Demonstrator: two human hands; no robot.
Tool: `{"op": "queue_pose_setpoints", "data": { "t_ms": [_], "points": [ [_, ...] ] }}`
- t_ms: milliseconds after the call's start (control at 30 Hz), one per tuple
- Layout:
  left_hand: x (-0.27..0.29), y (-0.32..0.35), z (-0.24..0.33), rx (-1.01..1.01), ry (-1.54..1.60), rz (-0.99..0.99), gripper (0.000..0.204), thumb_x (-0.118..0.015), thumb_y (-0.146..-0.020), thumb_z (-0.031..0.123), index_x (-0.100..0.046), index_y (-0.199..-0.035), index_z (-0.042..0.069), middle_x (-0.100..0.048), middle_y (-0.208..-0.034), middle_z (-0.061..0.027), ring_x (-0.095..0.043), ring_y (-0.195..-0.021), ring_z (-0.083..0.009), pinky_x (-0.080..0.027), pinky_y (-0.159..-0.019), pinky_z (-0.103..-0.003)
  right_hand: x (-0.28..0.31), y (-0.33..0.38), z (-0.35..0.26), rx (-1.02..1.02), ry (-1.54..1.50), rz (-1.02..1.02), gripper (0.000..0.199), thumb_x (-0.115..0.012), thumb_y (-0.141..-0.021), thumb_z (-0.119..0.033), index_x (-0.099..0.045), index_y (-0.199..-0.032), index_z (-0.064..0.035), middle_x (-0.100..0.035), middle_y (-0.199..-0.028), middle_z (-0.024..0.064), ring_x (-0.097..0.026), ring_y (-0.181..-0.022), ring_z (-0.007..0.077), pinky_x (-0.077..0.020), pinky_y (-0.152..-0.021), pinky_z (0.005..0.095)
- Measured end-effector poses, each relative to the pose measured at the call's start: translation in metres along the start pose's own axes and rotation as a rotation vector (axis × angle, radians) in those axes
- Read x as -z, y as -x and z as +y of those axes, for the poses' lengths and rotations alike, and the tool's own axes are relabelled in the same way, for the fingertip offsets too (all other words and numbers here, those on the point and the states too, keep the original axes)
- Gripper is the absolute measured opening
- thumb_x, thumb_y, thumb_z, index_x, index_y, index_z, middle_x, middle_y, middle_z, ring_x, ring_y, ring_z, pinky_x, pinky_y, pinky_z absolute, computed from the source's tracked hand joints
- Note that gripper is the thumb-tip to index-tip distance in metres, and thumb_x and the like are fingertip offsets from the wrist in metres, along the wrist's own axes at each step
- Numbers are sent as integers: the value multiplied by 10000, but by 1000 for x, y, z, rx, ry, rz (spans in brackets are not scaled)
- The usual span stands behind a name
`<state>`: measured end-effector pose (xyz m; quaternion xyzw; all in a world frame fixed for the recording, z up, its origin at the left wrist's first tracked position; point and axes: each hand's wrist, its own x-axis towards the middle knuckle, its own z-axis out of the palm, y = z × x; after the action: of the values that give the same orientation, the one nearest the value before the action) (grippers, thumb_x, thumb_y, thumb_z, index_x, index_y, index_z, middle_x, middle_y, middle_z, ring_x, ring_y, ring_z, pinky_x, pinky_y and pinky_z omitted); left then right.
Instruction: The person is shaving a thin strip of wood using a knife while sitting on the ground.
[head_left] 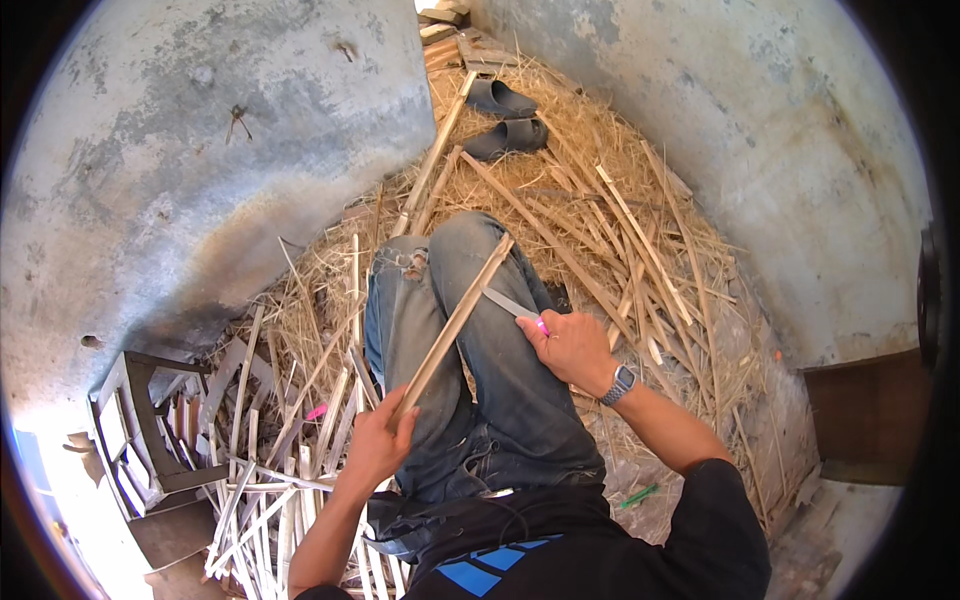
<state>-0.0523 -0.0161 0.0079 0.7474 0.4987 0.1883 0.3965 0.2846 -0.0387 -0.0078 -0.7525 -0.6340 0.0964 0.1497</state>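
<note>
My left hand (382, 440) is closed around the lower end of a split bamboo strip (453, 325), which slants up and to the right across my jeans. In my right hand (572, 350) is a knife (508, 303) with a pink handle, its fingers wrapped round the grip. The blade points up and left, its tip beside the strip's right edge; whether it touches cannot be told. My right wrist wears a watch (622, 381). Both hands are above my bent legs (480, 270).
Loose strips (640, 250) and shavings (570, 130) cover the ground. Two dark slippers (510, 138) lie ahead. Cut strips (290, 510) pile at lower left, beside an open-framed stand (160, 430). Weathered walls (250, 110) rise on both sides. A green object (638, 495) lies right of my hip.
</note>
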Motion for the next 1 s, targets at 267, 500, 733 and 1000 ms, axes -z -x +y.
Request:
{"op": "queue_pose_setpoints", "data": {
  "t_ms": [267, 500, 733, 1000],
  "points": [
    [11, 23, -2, 133, 51, -54, 368, -705, -999, 197, -680, -1327, 31, -735, -878, -280, -760, -795, -401, -572, -738, -409, 2, -4, 5, 68, -38, 41, 610, -590, -1015, -584, -688, -740, -49, -643, -588, 202, -669, -559, 421, -525, -517, 520],
    [0, 7, 12, 81, 70, -37, 384, -690, -1010, 200, -662, -1363, 52, -737, -942, -293, -753, -874, -438, -576, -788, -430, 7, 4, -4, 101, -64, -1, 594, -619, -1008, -560, -679, -704, -54, -629, -581, 200, -650, -545, 423, -509, -510, 508],
    [-17, -2, 13, 115, 114, -52, 380, -683, -1017, 146, -647, -1364, -5, -769, -983, -214, -723, -864, -194, -551, -803, -341, 9, 1, -3, 42, -13, -39, 617, -580, -1020, -583, -718, -750, -46, -655, -596, 197, -688, -581, 414, -542, -534, 513],
    [10, 33, 10, 199, 131, -101, 387, -683, -1017, 145, -642, -1370, -9, -733, -872, -138, -636, -751, -121, -512, -699, -304, 5, -8, 8, 91, 49, -6, 604, -590, -1013, -594, -689, -760, -54, -652, -597, 194, -684, -563, 394, -535, -525, 507]
  ]
}}
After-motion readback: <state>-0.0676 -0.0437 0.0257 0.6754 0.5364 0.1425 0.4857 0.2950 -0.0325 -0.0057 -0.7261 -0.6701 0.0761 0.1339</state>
